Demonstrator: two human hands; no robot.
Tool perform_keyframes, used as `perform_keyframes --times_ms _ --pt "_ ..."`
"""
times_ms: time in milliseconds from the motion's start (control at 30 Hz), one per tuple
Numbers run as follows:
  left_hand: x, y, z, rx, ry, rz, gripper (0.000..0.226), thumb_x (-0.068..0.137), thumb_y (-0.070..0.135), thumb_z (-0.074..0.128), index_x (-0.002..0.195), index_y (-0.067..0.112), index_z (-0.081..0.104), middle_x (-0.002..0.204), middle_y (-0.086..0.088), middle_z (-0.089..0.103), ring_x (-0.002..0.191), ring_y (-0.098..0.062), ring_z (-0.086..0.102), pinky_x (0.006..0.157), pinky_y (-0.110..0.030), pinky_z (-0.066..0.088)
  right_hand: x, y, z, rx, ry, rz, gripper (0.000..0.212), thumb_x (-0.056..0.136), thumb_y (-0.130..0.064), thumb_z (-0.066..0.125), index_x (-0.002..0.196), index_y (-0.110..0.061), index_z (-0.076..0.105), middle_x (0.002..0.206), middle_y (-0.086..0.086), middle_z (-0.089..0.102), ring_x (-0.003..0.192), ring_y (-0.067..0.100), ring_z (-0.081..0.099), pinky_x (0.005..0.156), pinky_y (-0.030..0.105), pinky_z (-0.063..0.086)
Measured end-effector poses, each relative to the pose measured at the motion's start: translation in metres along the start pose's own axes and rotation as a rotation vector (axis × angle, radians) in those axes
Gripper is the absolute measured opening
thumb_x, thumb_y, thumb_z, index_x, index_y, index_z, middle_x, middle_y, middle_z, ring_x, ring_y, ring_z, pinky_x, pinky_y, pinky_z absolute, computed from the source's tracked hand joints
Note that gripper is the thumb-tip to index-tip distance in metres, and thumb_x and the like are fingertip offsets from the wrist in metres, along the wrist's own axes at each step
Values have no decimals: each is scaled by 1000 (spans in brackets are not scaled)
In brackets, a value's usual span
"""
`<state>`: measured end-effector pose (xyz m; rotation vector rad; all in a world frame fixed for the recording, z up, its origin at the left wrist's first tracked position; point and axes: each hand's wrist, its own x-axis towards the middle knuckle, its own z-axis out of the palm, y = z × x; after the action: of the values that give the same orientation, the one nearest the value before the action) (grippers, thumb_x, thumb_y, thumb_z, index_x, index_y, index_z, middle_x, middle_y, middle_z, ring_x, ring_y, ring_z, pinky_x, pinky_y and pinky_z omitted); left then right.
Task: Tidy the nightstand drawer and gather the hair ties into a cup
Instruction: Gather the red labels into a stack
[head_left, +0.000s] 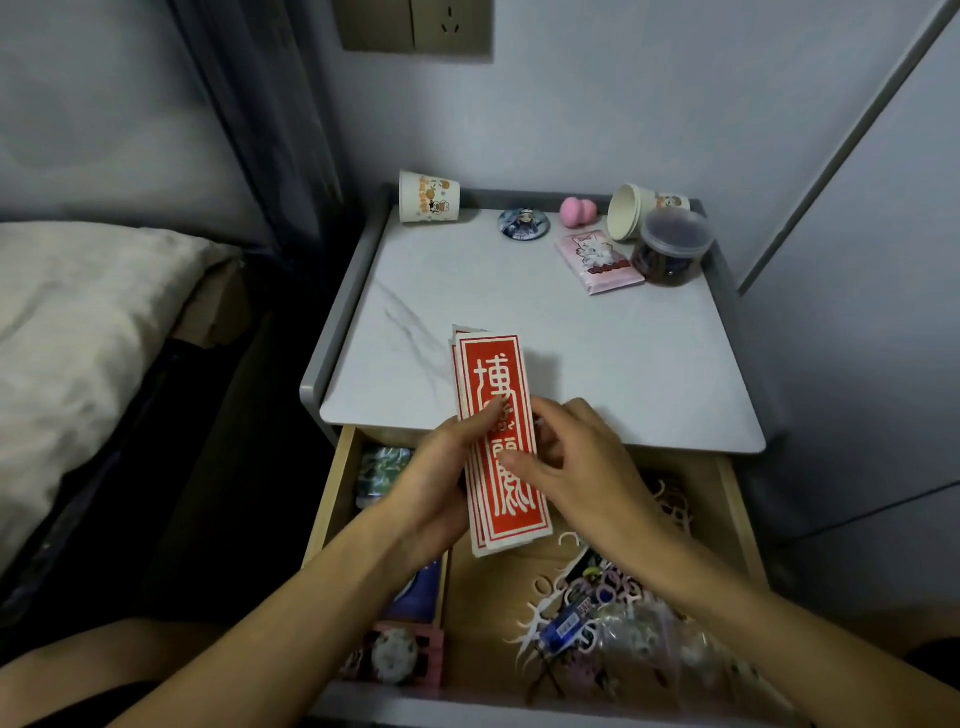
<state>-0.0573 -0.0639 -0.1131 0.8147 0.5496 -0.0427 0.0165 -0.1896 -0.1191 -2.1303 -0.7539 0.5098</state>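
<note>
On the marble nightstand (597, 364) a paper cup (626, 213) lies tipped; left hand (441, 467) and right hand (582, 457) grip red cards (498, 374).

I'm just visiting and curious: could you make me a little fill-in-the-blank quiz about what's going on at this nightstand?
1. The left hand and right hand together hold a stack of paper slips printed in ___ and white.
2. The paper cup nearest the bed lies on its ___.
3. The drawer under the hands is ___.
4. The sponge beside the round badge is ___.
Missing words: red; side; open; pink.
</note>
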Motion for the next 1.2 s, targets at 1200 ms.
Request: perform_keyframes --times_ms 1200 --pt "5 -16 3 981 87 156 28 95 38 55 122 29 55 104 7 63 90 -14 61 75 -35 58 2 -5 -11 530 90 -168 71 79 -41 70 138 -52 31 120 -5 58 107 12 65 89 38 57"
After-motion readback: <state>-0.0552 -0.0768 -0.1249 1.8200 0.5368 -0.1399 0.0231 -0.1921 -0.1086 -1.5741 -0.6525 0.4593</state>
